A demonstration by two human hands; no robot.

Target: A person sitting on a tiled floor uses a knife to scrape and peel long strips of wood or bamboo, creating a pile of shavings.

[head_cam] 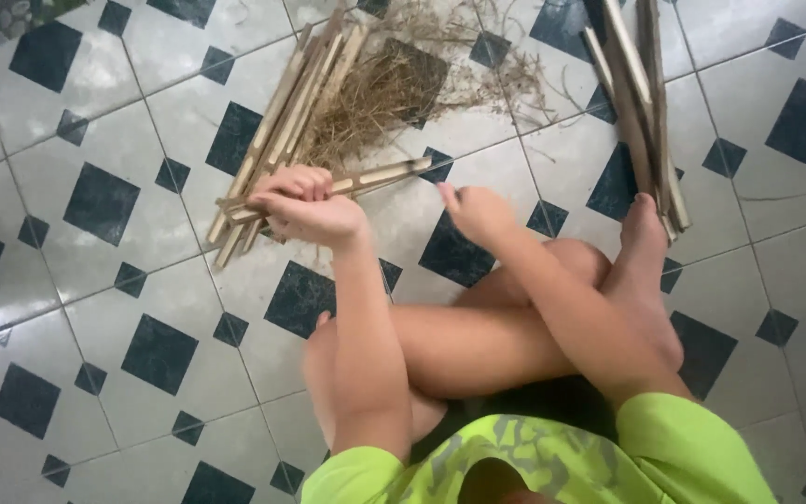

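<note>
- Our left hand (302, 207) is curled into a fist around one bamboo stick (366, 177). The fingers wrap over the top of it and hold it tight.
- The stick runs sideways from that fist. Its long way goes from left to right, and the right end tips a little toward the far side. A short bit pokes out on the left of the fist, over the pile.
- Our right hand (474, 211) is just to the right, near the free end of the stick. It looks loosely curled, with the fingertips pointing at that end. We cannot tell if it touches the stick or pinches anything.
- So the stick lies between our two hands. The left hand has it, and the right hand is the one closer to the loose end.
- Under and behind the left hand lies a pile of sticks (277, 131). These point from near left to far right, so our stick lies across them.
- Past the pile sits a heap of dry grass (380, 98) on the tile floor (95, 280).
- Far to the right is another bundle of sticks (641, 103), lying near to far, with a bare foot (646, 243) touching its near end.
</note>
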